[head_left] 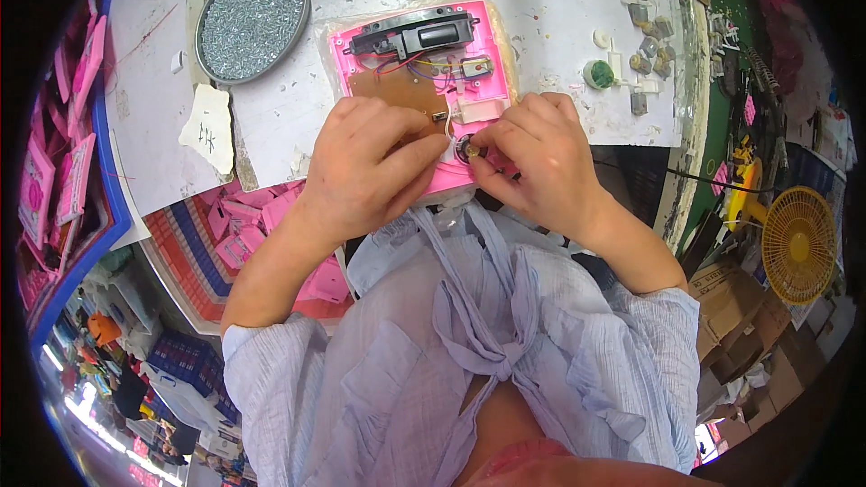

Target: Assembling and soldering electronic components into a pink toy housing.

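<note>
A pink plastic casing (498, 30) lies open on the bench in front of me, on a sheet of clear wrap. Inside it sit a black plastic mechanism (424, 34), a brown circuit board (388, 88), a small motor (475, 67) and thin coloured wires. My right hand (541, 162) pinches a small round black speaker (466, 149) at the casing's near right corner. My left hand (374, 158) lies over the board's near edge, its fingers closed near a white wire (448, 124). What those fingertips hold, if anything, is hidden.
A round metal tray of screws (253, 22) stands at the far left, above a torn paper piece (209, 129). Several small motors (642, 54) and a green-filled cup (598, 75) lie on the right. Pink casings (242, 225) fill a basket below left. A yellow fan (798, 245) is far right.
</note>
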